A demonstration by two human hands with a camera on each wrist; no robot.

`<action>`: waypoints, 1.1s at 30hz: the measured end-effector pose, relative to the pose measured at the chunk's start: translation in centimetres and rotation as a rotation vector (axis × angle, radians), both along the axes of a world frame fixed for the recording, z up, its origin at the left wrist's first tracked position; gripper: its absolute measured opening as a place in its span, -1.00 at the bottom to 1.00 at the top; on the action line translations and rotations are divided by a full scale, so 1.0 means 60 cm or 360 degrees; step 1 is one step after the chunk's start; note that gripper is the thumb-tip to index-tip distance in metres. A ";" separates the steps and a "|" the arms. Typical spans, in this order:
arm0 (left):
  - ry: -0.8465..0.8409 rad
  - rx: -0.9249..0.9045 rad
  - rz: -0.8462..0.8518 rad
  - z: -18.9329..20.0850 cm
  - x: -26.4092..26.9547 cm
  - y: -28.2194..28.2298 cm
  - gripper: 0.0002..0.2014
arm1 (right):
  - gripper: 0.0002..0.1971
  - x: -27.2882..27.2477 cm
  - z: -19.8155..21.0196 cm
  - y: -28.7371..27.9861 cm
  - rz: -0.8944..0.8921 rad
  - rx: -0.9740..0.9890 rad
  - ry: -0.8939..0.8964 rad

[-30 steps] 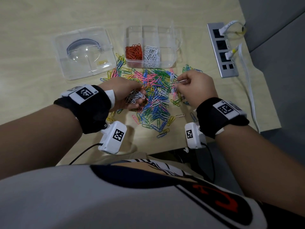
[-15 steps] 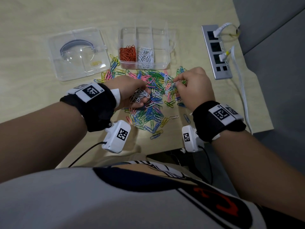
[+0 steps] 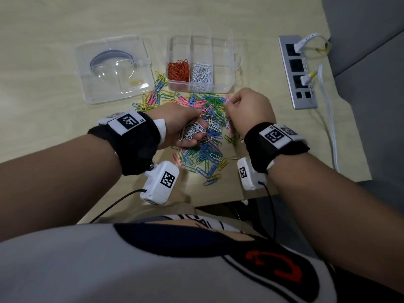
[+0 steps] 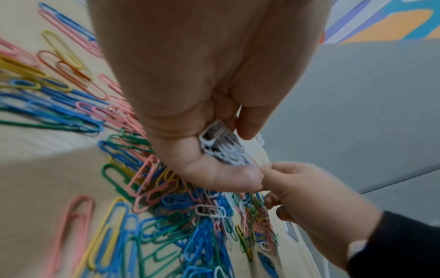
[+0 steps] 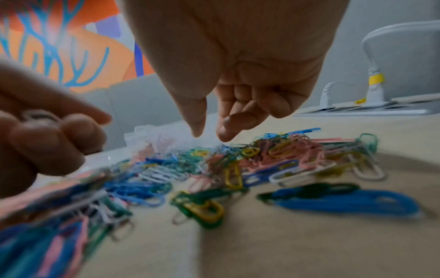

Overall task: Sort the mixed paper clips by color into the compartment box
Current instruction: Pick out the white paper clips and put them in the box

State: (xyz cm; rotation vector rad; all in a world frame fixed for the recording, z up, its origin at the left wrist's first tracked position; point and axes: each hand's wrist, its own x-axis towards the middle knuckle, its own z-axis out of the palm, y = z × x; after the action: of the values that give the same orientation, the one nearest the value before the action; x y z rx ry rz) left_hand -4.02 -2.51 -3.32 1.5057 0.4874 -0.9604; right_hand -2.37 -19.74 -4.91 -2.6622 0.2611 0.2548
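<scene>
The mixed paper clips [image 3: 205, 136] lie in a loose heap of blue, green, pink, yellow and white on the worktop [image 3: 43, 62], just in front of the compartment box [image 3: 220, 68]. In that clear box, orange clips [image 3: 178, 69] fill one near compartment and white clips [image 3: 202, 73] the one beside it; the compartment to their right looks bare, though glare makes that hard to judge. The left hand [image 3: 179, 125] hovers over the heap's left part, its grip curled round a bunch of white clips [image 4: 222, 148] held between thumb and fingers. The right hand [image 3: 249, 110] hangs above the heap's right side with the outer fingers folded in; thumb and forefinger point down with a small gap between them, and in the right wrist view that grip holds nothing. The two hands are close, nearly touching in the left wrist view. Left of the box rests a clear lid [image 3: 115, 68], flat on the worktop. At the far right sits a grey power strip [image 3: 297, 73] with white plugs in it and a white cable [image 3: 328, 119] trailing toward the near edge
</scene>
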 end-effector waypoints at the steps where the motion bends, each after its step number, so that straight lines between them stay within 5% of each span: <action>1: 0.0002 -0.0004 0.0010 0.000 0.000 0.001 -0.63 | -0.75 0.005 -0.005 0.001 0.0053 -0.0070 0.0061; 8: -0.0002 -0.0001 0.0037 -0.002 0.004 0.005 -0.60 | -0.93 0.005 -0.009 -0.002 0.0109 -0.0107 0.0104; 12: 0.0006 -0.0023 0.0099 -0.006 0.009 0.001 -0.60 | -0.88 -0.024 0.010 0.016 0.0170 0.0362 -0.0070; 17: 0.0012 -0.0086 0.0171 -0.012 0.010 -0.002 -0.74 | -0.88 -0.057 0.021 0.053 0.0351 0.0758 0.0075; 21: 0.0069 -0.0082 0.0043 -0.009 0.005 0.004 -0.66 | -0.86 -0.018 0.007 0.014 0.0088 0.0239 -0.0105; 24: 0.0070 -0.0064 0.0027 -0.005 0.001 0.009 -0.64 | -0.82 0.006 -0.002 -0.017 0.0141 -0.0141 0.0061; 33: 0.0080 -0.0046 0.0070 -0.002 0.006 0.017 -0.60 | -0.80 0.008 -0.014 -0.021 0.0221 -0.0216 0.0008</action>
State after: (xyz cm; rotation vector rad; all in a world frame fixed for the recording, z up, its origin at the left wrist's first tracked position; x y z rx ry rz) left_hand -3.67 -1.52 -3.45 1.4418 0.5384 -0.9689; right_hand -1.91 -21.01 -5.75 -2.8185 0.0983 0.2974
